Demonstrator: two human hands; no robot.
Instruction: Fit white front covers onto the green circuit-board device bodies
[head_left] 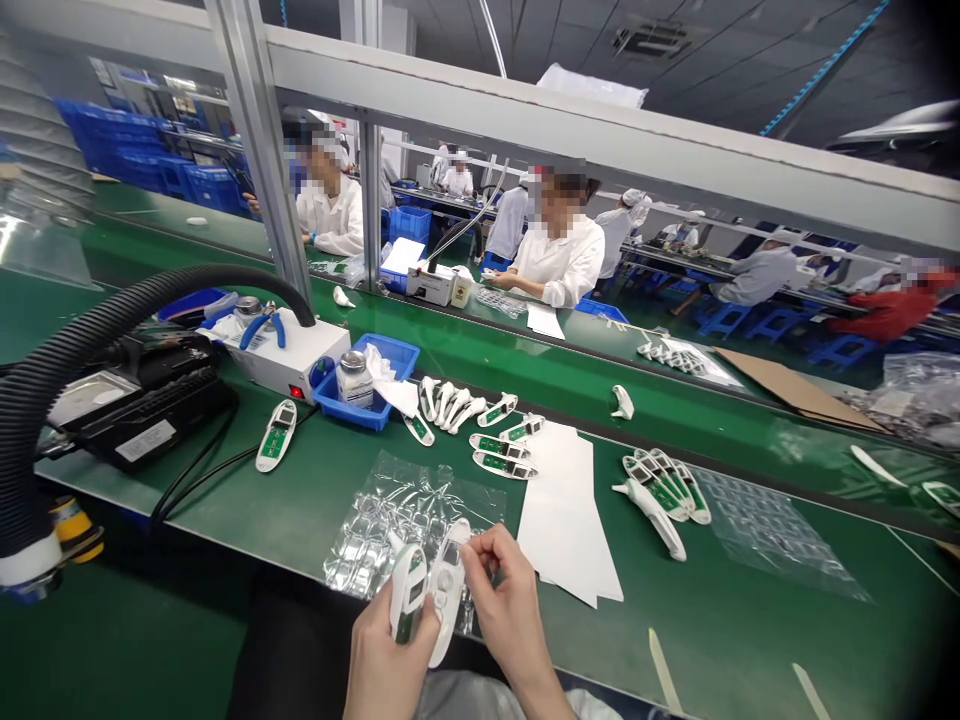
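Note:
My left hand [394, 645] is closed around an opened white ear thermometer. Its probe half [409, 590], showing a green circuit board and small dark screen, leans beside the white cover half [447, 595], which has round buttons and a window. At the cover's top end, my right hand [504, 590] has thumb and forefinger pinched together; whether a small piece sits between them is too fine to see. Beneath both hands lies a clear plastic blister sheet [375, 510]. White paper sheets [559, 500] lie to the right.
Several thermometer halves with boards [501, 455] lie behind the sheet, more [667, 485] at the right. A blue tray [401, 355] holds a bottle. A white box [289, 350] and a black hose [45, 380] occupy the left. Across the green belt [525, 365], a person in white works.

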